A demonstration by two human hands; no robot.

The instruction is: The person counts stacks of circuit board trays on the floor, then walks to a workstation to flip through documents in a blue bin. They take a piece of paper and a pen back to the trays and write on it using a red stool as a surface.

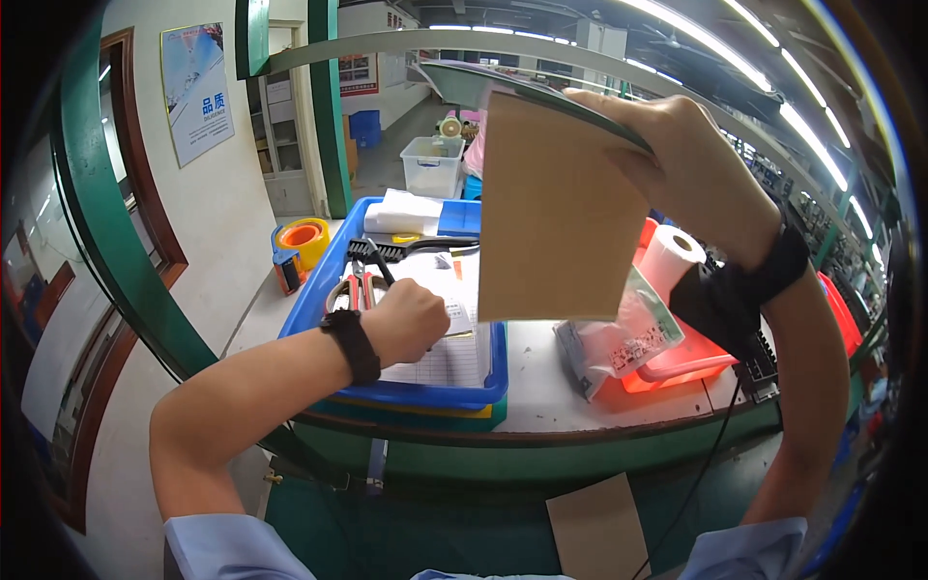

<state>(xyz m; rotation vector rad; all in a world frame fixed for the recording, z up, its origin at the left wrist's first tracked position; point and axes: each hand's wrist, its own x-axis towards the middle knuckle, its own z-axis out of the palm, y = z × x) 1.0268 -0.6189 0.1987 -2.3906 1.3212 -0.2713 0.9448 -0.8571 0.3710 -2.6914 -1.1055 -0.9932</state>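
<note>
My left hand point(404, 322) is closed over the papers point(440, 362) in a blue tray point(430, 394). A slim black pen point(381, 261) sticks up from its far side, seemingly gripped in the fist; the fingertips are hidden. My right hand point(681, 145) is raised and pinches a tan cardboard sheet point(565, 213) together with a thin dark-green-edged sheet point(532, 87) at their upper right. The cardboard hangs down over the tray's right side and hides part of it. Red-handled scissors or pliers point(360, 288) and a black brush point(375, 249) lie beside my left hand.
Yellow and orange tape rolls point(303, 240) stand left of the tray. To the right are a clear plastic bag point(628, 338), a white roll point(672, 253) and a red tray point(677, 365). Another cardboard sheet point(599, 527) lies below the bench. A green post point(126, 213) stands left.
</note>
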